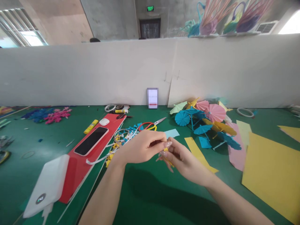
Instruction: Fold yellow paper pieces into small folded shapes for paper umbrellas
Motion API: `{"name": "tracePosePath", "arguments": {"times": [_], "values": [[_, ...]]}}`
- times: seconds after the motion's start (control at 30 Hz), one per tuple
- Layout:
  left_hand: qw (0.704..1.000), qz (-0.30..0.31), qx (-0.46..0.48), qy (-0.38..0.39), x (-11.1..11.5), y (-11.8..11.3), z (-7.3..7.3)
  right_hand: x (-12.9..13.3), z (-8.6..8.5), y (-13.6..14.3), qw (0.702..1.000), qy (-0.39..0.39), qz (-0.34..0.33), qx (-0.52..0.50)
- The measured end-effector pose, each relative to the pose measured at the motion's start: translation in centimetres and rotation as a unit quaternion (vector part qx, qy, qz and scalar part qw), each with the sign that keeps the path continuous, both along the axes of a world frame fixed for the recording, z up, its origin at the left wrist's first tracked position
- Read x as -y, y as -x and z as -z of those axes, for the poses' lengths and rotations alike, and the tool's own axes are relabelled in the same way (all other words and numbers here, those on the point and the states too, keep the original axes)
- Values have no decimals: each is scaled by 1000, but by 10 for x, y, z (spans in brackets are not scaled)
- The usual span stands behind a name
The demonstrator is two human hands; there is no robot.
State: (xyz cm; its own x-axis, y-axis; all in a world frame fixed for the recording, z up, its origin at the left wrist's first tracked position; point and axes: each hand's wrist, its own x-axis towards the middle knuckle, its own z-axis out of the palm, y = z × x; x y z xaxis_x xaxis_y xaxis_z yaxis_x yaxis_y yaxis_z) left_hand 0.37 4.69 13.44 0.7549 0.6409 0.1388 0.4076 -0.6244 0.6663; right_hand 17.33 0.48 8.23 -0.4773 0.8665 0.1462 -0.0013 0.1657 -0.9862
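Over the middle of the green table, my left hand [147, 145] and my right hand [182, 156] meet fingertip to fingertip. Both are closed in a pinch on a small piece of yellow paper [166, 150], most of which my fingers hide. Just beyond my left hand lie scissors [151, 125] with red and yellow handles, their blades pointing right. A light blue paper piece [172, 133] rests behind my fingertips. To the right of my right hand is a yellow paper strip [200, 154]. Paper scraps [125, 136] in blue, white and yellow are heaped behind my left wrist.
Several small paper umbrellas [200, 117] stand clustered at back right, near large yellow paper sheets [273, 170]. On the left, a phone [92, 141] lies on a red board [75, 175], beside a white power bank [48, 184] and a glue stick [91, 126]. A white partition [93, 75] closes the back.
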Motion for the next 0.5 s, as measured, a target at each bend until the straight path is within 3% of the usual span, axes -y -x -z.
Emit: {"name": "tracePosePath", "arguments": {"times": [0.13, 0.33, 0.5], "values": [[1000, -9, 4, 0, -1, 3, 0, -2, -1, 2, 1000, 11, 14, -4], [1000, -17, 14, 16, -2, 4, -2, -9, -4, 0, 998, 45, -39, -25], [1000, -26, 1, -5, -1, 4, -3, -6, 4, 4, 999, 37, 3, -15]]}}
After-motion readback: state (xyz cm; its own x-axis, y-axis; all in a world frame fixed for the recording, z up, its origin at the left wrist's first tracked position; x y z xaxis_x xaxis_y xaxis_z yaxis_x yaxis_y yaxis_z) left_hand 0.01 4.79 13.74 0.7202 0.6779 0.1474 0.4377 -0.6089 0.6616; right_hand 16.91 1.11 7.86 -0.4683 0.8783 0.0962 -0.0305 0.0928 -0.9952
